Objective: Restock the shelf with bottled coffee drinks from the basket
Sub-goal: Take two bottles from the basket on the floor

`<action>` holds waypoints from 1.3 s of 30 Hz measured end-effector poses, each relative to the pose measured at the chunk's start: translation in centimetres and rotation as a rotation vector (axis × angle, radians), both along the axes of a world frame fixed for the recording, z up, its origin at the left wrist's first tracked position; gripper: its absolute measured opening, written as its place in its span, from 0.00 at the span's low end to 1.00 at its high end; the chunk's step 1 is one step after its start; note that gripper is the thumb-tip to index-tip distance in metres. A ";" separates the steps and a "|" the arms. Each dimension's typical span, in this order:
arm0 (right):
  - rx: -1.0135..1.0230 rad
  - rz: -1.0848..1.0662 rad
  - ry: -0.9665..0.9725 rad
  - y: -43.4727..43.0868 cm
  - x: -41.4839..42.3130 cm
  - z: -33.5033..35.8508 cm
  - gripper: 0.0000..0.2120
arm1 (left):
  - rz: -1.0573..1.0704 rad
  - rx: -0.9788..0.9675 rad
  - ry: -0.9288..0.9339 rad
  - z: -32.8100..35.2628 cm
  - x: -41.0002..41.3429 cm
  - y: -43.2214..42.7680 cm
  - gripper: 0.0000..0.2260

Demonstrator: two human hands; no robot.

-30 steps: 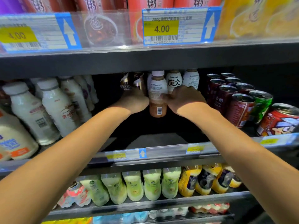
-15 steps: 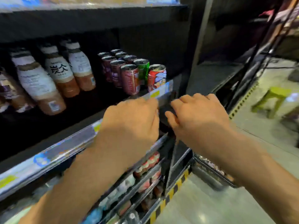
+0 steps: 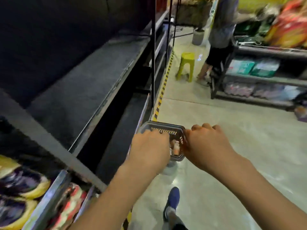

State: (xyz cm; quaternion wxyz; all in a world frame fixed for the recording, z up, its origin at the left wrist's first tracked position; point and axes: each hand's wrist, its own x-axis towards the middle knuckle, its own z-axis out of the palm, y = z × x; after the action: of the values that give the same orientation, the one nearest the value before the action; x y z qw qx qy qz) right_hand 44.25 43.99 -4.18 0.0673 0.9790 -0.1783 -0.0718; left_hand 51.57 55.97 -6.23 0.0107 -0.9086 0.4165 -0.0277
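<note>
Shelf (image 3: pixel 83 97): fills the left side, dark boards running from near to far, blurred. No stocked coffee drinks show on this stretch, so the count there cannot be read.
Floor (image 3: pixel 232 146): pale and glossy, right of the shelf. A strip of hazard tape (image 3: pixel 163 87) runs along the shelf foot.
Rack (image 3: pixel 274 51): far right, carrying blurred packaged goods.
Person (image 3: pixel 219 30): a second one, far off, standing at the left end of the rack.
Stool (image 3: pixel 185 63): yellow-green, far, between shelf and rack.
Basket (image 3: pixel 166 125): dark plastic, on the floor against the shelf foot, directly under both hands.
Left hand (image 3: pixel 149 146): back up, over the basket's left half. The fingers point down and are out of sight; cannot tell if it holds anything.
Right hand (image 3: pixel 206 143): at the basket's right rim, knuckles bent, fingertips hidden; grip cannot be told.
Shoe (image 3: pixel 172 198): blue, near, on the floor below the arms.
Bottle (image 3: pixel 176 146): brown drink with a pale top, inside the basket, showing in the gap between the hands.
Progress: judged mid-task, at a pickup. At least one bottle is left to lift and carry to the shelf; how many more lie under the hands is hidden.
</note>
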 end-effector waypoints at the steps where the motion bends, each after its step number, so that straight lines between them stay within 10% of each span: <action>1: 0.016 -0.034 0.032 -2.2 1.2 -1.1 0.17 | -0.012 0.036 0.036 -1.3 1.5 -2.2 0.09; 18: 0.259 -0.130 0.434 -24.7 25.3 -24.4 0.17 | 0.091 0.401 0.580 -26.5 26.6 -26.6 0.15; 30: 0.693 -0.524 0.538 -28.4 36.9 -65.9 0.20 | 0.580 0.110 0.997 -67.9 40.7 -29.2 0.05; 36: 0.958 -0.701 0.493 -28.3 40.6 -85.0 0.04 | 0.783 0.111 1.093 -86.7 44.0 -30.7 0.18; 39: 0.889 -0.653 0.463 -28.0 42.2 -92.9 0.15 | 0.812 0.150 1.046 -93.3 44.8 -32.1 0.28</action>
State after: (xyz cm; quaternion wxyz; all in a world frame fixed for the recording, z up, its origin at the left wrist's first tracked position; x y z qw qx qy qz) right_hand 86.41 16.03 -97.10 -0.3371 0.7668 -0.4034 -0.3682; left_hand 96.42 23.86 -99.49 -0.1201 -0.8840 -0.0077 0.4518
